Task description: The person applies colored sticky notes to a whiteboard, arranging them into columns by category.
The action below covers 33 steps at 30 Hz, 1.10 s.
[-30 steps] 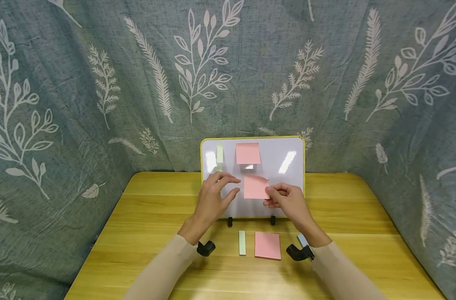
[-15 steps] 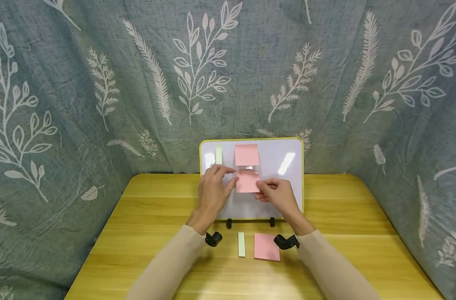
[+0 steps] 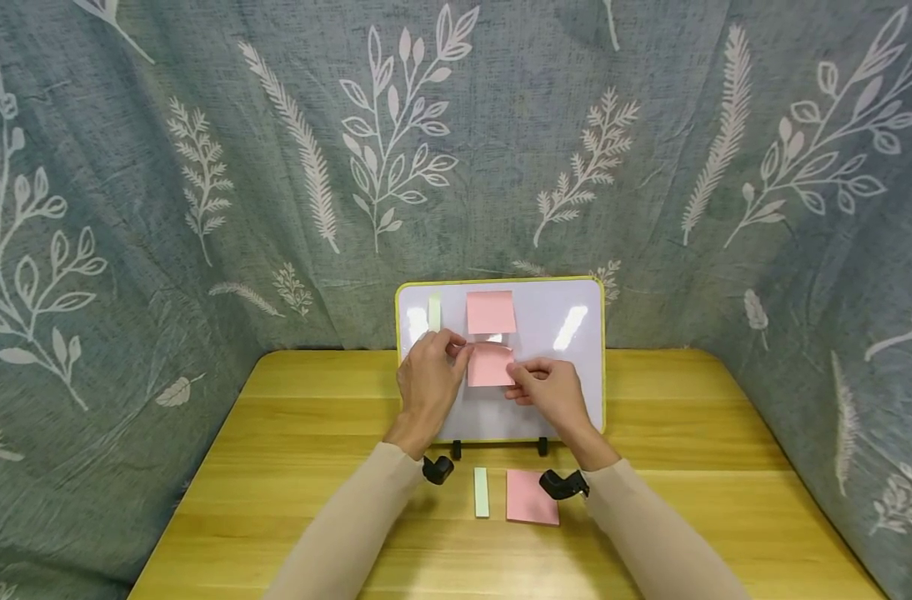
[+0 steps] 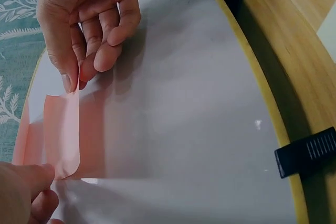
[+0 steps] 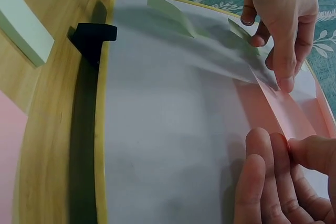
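A pink sticky note [image 3: 490,367] is held upright in front of the whiteboard [image 3: 553,408], its top edge bending over. My left hand [image 3: 430,375] pinches its upper left corner between thumb and finger. On the other side, my right hand [image 3: 552,388] pinches the note's right edge. The left wrist view shows the note [image 4: 62,135] curved and its lower part standing off the board, with a pink shadow behind. Another pink sticky note [image 3: 490,312] sticks to the board just above.
Green strips stick to the board at left, one strip [image 5: 170,13] beside a second strip [image 5: 241,32]. In front lie a green strip pad [image 3: 482,492] and a pink sticky-note pad [image 3: 529,497], partly under the right wrist camera. Black feet [image 3: 457,450] support the board on the wooden table [image 3: 306,450].
My right hand has carried the pink note leftward to below the upper note. My left hand has moved in and now pinches its corner. The blue pad has gone behind the right arm.
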Motion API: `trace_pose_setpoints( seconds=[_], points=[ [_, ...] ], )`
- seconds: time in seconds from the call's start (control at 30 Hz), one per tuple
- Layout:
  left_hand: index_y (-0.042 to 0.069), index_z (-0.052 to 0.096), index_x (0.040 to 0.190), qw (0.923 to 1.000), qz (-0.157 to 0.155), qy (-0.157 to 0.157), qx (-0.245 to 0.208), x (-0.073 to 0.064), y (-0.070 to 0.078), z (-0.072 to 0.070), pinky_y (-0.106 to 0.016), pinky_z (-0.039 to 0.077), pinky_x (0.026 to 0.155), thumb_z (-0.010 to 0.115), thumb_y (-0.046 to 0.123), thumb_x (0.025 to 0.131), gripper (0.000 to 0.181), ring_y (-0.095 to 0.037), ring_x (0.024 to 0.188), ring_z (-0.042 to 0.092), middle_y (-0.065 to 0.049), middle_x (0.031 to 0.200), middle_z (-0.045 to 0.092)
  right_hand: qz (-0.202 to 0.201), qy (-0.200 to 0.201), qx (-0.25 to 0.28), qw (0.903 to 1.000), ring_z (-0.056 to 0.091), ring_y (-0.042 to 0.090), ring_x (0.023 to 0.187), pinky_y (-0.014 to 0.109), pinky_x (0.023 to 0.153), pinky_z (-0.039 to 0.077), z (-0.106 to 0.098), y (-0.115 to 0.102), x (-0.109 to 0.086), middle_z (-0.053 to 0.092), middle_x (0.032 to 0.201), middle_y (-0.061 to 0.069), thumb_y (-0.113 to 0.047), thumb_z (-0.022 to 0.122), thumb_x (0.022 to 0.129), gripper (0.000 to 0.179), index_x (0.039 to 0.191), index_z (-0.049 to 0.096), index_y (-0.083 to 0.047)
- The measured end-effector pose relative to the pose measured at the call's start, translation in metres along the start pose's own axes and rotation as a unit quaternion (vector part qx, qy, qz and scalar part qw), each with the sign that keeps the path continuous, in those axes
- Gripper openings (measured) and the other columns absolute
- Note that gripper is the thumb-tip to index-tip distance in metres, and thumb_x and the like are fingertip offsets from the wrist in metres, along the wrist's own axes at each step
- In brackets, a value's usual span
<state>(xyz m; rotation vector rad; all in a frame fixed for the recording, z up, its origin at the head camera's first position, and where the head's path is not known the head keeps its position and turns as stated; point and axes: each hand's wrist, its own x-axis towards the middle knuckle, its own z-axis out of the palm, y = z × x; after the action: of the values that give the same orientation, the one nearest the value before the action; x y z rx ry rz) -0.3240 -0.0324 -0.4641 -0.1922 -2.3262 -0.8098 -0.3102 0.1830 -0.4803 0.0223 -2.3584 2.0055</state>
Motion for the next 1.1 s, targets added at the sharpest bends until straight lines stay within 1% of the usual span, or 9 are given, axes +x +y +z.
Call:
trace_pose_setpoints(
  seconds=[0.1,0.3,0.4,0.53,0.93,1.03,1.1],
  points=[
    [0.019,0.087,0.102,1.0,-0.001,0.003,0.001,0.0008,0.0,0.0014,-0.041,0.061,0.065,0.091,0.033,0.105,0.015,-0.019,0.078,0.074,0.001,0.09,0.08,0.004,0.005,-0.001,1.0,0.087,0.013,0.077,0.031,0.075,0.072,0.0008,-0.0009,-0.0007,0.089,0.1,0.02,-0.025,0.082,0.111,0.035,0.125,0.083,0.006],
    [0.019,0.087,0.099,0.9998,0.004,0.021,0.003,0.0032,0.0004,0.0029,-0.041,0.06,0.063,0.093,0.031,0.103,0.013,-0.019,0.076,0.075,0.001,0.089,0.08,0.01,0.013,-0.003,0.9999,0.087,0.014,0.077,0.032,0.075,0.072,0.0013,-0.0012,0.0,0.09,0.097,0.017,-0.025,0.082,0.111,0.032,0.123,0.084,0.004],
    [0.02,0.086,0.098,0.9998,0.001,0.021,0.003,0.0039,0.0,0.0039,-0.041,0.059,0.062,0.093,0.03,0.103,0.014,-0.019,0.075,0.075,0.002,0.088,0.08,0.012,0.015,-0.007,0.9998,0.087,0.014,0.076,0.031,0.074,0.072,0.0013,-0.0006,0.0004,0.09,0.096,0.016,-0.025,0.082,0.111,0.031,0.123,0.084,0.004],
    [0.02,0.086,0.098,0.9999,-0.009,0.015,0.001,0.005,-0.001,0.0058,-0.041,0.059,0.062,0.092,0.03,0.104,0.013,-0.019,0.076,0.076,0.002,0.09,0.082,0.01,0.02,-0.015,0.9996,0.087,0.014,0.076,0.031,0.073,0.071,0.0018,-0.0007,0.0002,0.09,0.095,0.015,-0.025,0.082,0.111,0.03,0.122,0.085,0.003],
    [0.02,0.084,0.096,0.9993,-0.032,0.015,-0.017,0.0056,-0.002,0.0094,-0.041,0.058,0.06,0.093,0.031,0.103,0.015,-0.019,0.074,0.076,0.002,0.089,0.083,0.007,0.029,-0.035,0.9989,0.088,0.016,0.077,0.032,0.073,0.072,0.0023,0.0013,0.0003,0.09,0.096,0.017,-0.027,0.084,0.11,0.03,0.119,0.086,0.001],
    [0.021,0.084,0.096,0.9991,-0.037,0.013,-0.016,0.0056,-0.0024,0.0098,-0.042,0.058,0.061,0.093,0.032,0.103,0.015,-0.019,0.075,0.077,0.003,0.089,0.083,-0.006,0.035,-0.053,0.998,0.088,0.018,0.076,0.032,0.071,0.071,0.0023,0.0024,-0.0005,0.09,0.094,0.016,-0.028,0.084,0.11,0.029,0.117,0.087,0.0],
    [0.022,0.084,0.096,0.999,-0.04,0.011,-0.015,0.0059,-0.0027,0.0098,-0.042,0.058,0.061,0.093,0.032,0.103,0.015,-0.019,0.076,0.077,0.003,0.089,0.084,-0.026,0.045,-0.079,0.9955,0.088,0.02,0.075,0.031,0.069,0.071,0.0026,0.0029,-0.0012,0.089,0.092,0.015,-0.029,0.085,0.109,0.028,0.114,0.087,-0.001]
  ],
)
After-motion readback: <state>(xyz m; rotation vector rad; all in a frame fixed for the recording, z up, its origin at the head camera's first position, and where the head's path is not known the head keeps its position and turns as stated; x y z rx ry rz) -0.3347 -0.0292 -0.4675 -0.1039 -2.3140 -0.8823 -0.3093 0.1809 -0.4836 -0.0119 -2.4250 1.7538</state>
